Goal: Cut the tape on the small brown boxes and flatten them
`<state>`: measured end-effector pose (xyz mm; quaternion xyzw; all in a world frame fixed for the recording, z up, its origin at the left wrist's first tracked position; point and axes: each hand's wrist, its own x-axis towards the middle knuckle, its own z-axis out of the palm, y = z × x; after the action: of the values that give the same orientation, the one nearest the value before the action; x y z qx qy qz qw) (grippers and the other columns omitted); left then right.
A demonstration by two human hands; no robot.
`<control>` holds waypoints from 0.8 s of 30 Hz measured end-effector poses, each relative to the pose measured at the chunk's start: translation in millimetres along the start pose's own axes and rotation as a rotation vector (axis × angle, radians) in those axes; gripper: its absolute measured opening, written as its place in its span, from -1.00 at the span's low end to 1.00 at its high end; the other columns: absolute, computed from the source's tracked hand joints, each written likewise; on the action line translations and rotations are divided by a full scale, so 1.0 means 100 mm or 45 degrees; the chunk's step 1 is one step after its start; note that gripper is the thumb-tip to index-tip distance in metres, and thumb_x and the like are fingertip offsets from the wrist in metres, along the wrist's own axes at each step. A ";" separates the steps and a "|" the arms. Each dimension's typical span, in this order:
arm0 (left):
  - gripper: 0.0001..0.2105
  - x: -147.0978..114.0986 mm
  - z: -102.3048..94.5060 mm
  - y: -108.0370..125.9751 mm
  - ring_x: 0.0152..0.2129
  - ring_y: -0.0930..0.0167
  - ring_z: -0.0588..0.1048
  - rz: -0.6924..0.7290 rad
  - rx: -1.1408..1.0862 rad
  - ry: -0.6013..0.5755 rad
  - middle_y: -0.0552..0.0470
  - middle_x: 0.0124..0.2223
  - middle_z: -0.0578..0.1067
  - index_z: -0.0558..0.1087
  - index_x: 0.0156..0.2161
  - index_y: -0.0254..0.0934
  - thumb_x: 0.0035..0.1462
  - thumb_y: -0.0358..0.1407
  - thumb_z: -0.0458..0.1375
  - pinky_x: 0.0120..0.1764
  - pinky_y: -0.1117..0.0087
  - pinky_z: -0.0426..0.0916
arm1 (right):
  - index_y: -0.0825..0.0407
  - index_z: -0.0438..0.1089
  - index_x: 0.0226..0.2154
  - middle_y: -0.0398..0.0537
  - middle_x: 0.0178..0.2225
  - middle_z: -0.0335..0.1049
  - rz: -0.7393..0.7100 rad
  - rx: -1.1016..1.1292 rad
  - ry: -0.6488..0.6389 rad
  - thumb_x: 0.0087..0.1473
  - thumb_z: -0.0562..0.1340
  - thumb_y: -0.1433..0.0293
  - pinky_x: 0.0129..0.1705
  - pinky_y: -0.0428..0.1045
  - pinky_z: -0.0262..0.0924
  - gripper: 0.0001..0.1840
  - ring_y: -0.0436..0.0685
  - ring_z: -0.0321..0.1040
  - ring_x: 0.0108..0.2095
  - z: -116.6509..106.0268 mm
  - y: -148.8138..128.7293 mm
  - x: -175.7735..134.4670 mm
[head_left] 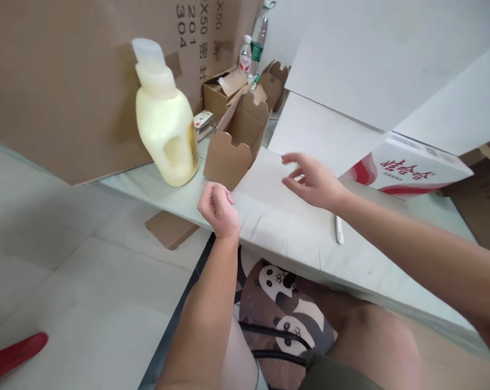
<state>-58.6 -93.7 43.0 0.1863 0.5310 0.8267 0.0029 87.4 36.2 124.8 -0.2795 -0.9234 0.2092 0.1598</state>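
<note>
Head view: left hand (219,209) balled into a fist beside the open box (227,161) on the bench (277,208), right hand (312,181) empty, fingers apart; a careless leftward swing could knock the jug (163,127) off the near edge.

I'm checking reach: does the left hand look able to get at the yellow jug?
Probably yes: the yellow jug stands near the left hand, and nothing visible blocks the way; the open cardboard box stands to one side. The curled hand would need to open.
</note>
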 end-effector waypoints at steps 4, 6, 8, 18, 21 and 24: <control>-0.69 0.12 -0.06 0.00 -0.64 0.47 0.22 -0.025 -0.031 0.037 0.12 -0.64 0.16 0.15 -0.64 -0.21 0.12 -0.44 -0.03 -0.47 0.40 0.13 | -0.08 0.22 0.21 0.07 0.18 0.34 -0.167 -0.051 0.122 0.06 0.28 0.29 -0.07 0.18 0.43 -0.35 0.25 0.49 -0.11 0.37 -0.46 0.51; -0.70 0.15 -0.08 0.00 -0.64 0.48 0.23 -0.028 -0.044 0.039 0.13 -0.63 0.15 0.16 -0.63 -0.21 0.12 -0.42 -0.03 -0.48 0.40 0.12 | -0.03 0.31 0.11 0.05 -0.07 0.48 -0.095 -0.169 0.093 0.04 0.30 0.29 -0.11 0.17 0.39 -0.46 0.27 0.47 -0.15 0.47 -0.54 0.67; -0.71 0.18 -0.10 0.00 -0.65 0.48 0.22 -0.037 -0.054 0.055 0.14 -0.63 0.14 0.16 -0.62 -0.20 0.12 -0.40 -0.02 -0.49 0.40 0.12 | 0.00 0.41 -0.11 -0.01 -0.29 0.50 -0.024 -0.268 0.072 0.08 0.24 0.32 -0.20 0.12 0.34 -0.72 0.23 0.44 -0.26 0.47 -0.54 0.71; -0.73 0.27 -0.18 -0.17 -0.11 0.35 0.51 -0.070 -0.100 -0.170 0.00 -0.12 0.53 0.44 -0.17 -0.16 0.29 -0.05 0.01 -0.07 0.32 0.36 | -0.06 0.32 -0.35 -0.12 -0.50 0.35 -0.853 -0.440 0.296 0.05 0.18 0.49 -0.45 0.08 0.16 -0.89 0.11 0.26 -0.51 -0.43 -0.26 -0.76; -0.56 0.14 -0.07 -0.14 0.04 0.25 0.50 -0.007 -0.214 -0.693 -0.05 0.02 0.56 0.49 -0.03 -0.15 0.28 0.11 -0.02 0.09 0.20 0.36 | -0.15 0.42 -0.23 -0.02 -0.29 0.40 -0.761 -0.389 0.547 0.07 0.24 0.40 -0.40 0.12 0.26 -0.83 0.20 0.37 -0.36 -0.41 -0.03 -1.25; -0.53 0.00 0.07 -0.09 0.08 0.19 0.50 0.051 -0.257 -0.969 -0.07 0.03 0.59 0.57 -0.09 -0.17 0.28 0.13 -0.01 0.16 0.12 0.34 | -0.37 0.31 0.10 -0.01 0.07 0.30 -0.339 -0.032 0.787 0.06 0.32 0.34 -0.23 0.15 0.37 -0.45 0.25 0.40 -0.13 -0.19 0.30 -1.52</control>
<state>-57.9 -83.9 37.5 0.4885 0.4043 0.7465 0.2015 229.5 -24.4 99.3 -0.2087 -0.8620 0.0805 0.4548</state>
